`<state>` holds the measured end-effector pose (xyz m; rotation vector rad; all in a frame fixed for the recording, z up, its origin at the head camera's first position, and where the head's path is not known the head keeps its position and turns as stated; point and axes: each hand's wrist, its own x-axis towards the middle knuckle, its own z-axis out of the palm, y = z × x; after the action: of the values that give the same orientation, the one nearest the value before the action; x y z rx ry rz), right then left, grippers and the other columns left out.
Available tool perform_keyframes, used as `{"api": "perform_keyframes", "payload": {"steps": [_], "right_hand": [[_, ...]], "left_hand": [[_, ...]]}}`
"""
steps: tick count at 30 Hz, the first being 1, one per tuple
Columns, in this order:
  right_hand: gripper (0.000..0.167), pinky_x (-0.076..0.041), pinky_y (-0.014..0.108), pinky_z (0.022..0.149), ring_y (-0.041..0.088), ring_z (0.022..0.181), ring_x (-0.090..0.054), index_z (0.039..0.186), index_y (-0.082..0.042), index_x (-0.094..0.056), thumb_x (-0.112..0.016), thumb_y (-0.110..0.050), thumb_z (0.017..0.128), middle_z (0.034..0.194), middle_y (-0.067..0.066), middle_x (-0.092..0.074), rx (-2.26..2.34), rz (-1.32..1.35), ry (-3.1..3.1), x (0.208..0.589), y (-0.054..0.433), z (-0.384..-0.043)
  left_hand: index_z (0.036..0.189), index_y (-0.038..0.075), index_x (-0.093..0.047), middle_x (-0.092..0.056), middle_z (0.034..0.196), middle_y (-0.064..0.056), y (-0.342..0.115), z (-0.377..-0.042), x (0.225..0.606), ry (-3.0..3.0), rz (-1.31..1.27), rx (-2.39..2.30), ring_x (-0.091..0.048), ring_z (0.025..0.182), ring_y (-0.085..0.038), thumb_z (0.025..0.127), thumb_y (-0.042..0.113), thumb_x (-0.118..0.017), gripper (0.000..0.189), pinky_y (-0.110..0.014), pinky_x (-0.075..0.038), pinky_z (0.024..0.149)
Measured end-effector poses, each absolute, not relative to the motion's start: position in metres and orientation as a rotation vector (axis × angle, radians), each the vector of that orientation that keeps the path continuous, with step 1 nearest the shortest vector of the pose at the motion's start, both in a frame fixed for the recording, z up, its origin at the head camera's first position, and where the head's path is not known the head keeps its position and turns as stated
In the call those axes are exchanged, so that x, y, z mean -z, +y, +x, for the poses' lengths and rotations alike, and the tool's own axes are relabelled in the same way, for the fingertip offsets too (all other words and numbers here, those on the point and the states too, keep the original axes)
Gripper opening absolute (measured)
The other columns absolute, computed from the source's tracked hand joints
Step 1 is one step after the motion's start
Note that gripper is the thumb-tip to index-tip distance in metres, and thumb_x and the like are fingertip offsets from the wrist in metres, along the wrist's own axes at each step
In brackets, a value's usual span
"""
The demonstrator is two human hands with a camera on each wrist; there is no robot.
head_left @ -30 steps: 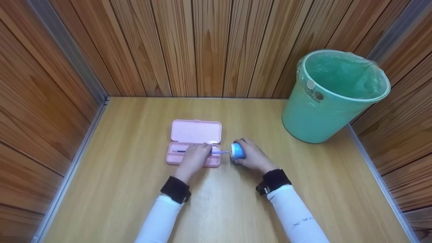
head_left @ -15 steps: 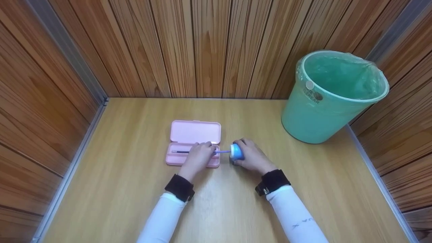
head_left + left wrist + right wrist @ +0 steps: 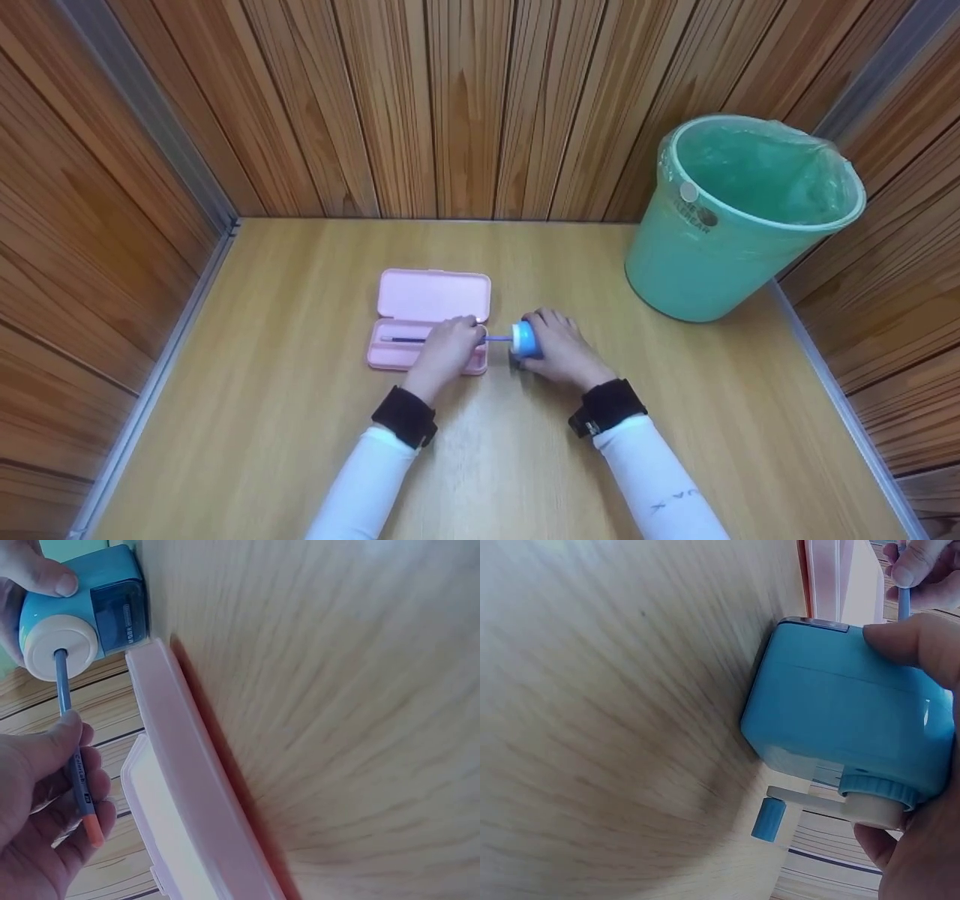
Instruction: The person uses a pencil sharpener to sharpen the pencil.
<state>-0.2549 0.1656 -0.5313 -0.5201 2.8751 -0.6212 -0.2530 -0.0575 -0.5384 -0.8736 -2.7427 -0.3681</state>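
Note:
In the head view my left hand (image 3: 446, 346) pinches a slim blue-grey pencil (image 3: 498, 338) between thumb and fingers, above the open pink pencil case (image 3: 435, 295). The pencil's orange end shows past my fingers in the left wrist view, and its other end sits in the hole of a blue pencil sharpener (image 3: 101, 577) with a white front. My right hand (image 3: 561, 349) grips this sharpener from the right, thumb on its near side. The crank handle (image 3: 810, 801) with a blue knob shows at its back in the right wrist view. The pencil's point is hidden inside.
Another dark thin pencil (image 3: 405, 340) lies in the case's tray. A green lined bin (image 3: 697, 255) stands at the back right of the wooden table (image 3: 247, 360). Wood-panelled walls (image 3: 465, 112) enclose the back and sides.
My left hand has shifted slightly right with the pencil, whose front end has gone into the sharpener's hole. The right hand has stayed nearly still on the sharpener.

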Motion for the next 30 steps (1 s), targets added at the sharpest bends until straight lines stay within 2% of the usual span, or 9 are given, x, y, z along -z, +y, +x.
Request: {"api": "perform_keyframes", "payload": {"steps": [5,11,18,27,30], "right_hand": [[0.075,-0.032,0.05,0.107,0.029,0.124,-0.039,0.14,-0.011,-0.045,-0.082,-0.034,0.079,0.134,0.008,-0.046,0.605,-0.529,2.881,0.531,0.1645,-0.2549],[0.07,-0.032,0.049,0.106,0.029,0.126,-0.038,0.14,-0.011,-0.047,-0.08,-0.031,0.082,0.136,0.008,-0.044,0.62,-0.546,2.872,0.5326,0.1644,-0.2549],[0.065,-0.041,0.05,0.103,0.027,0.12,-0.049,0.136,-0.013,-0.051,-0.083,-0.024,0.08,0.125,0.005,-0.053,0.741,-0.494,2.831,0.5315,0.1651,-0.2556],[0.068,-0.045,0.052,0.099,0.03,0.116,-0.055,0.136,-0.013,-0.054,-0.085,-0.024,0.077,0.124,0.008,-0.059,0.737,-0.48,2.841,0.5271,0.1643,-0.2568],[0.068,-0.045,0.051,0.098,0.03,0.115,-0.056,0.135,-0.011,-0.054,-0.086,-0.024,0.077,0.123,0.008,-0.06,0.758,-0.514,2.842,0.5286,0.1633,-0.2576]], "left_hand": [[0.092,0.01,-0.071,-0.064,0.086,-0.005,-0.0565,-0.2521,0.5413,-2.745,-0.871,0.253,-0.061,0.075,-0.022,0.085,0.003,-0.066,0.011,-0.034,-0.049,0.066],[0.093,0.013,-0.074,-0.066,0.087,-0.001,-0.0577,-0.2532,0.5424,-2.706,-0.901,0.185,-0.061,0.076,-0.019,0.084,0.004,-0.068,0.015,-0.031,-0.048,0.065],[0.099,0.014,-0.075,-0.067,0.092,-0.001,-0.0559,-0.2555,0.5415,-2.706,-0.926,0.15,-0.061,0.079,-0.019,0.086,0.006,-0.067,0.017,-0.03,-0.047,0.066],[0.096,0.015,-0.076,-0.067,0.091,-0.001,-0.0547,-0.2567,0.5399,-2.671,-0.946,0.122,-0.062,0.077,-0.019,0.085,0.007,-0.07,0.015,-0.031,-0.046,0.065],[0.092,0.015,-0.076,-0.066,0.088,0.001,-0.0558,-0.2576,0.542,-2.634,-0.964,0.11,-0.061,0.076,-0.019,0.081,0.008,-0.072,0.014,-0.03,-0.045,0.063]]}}
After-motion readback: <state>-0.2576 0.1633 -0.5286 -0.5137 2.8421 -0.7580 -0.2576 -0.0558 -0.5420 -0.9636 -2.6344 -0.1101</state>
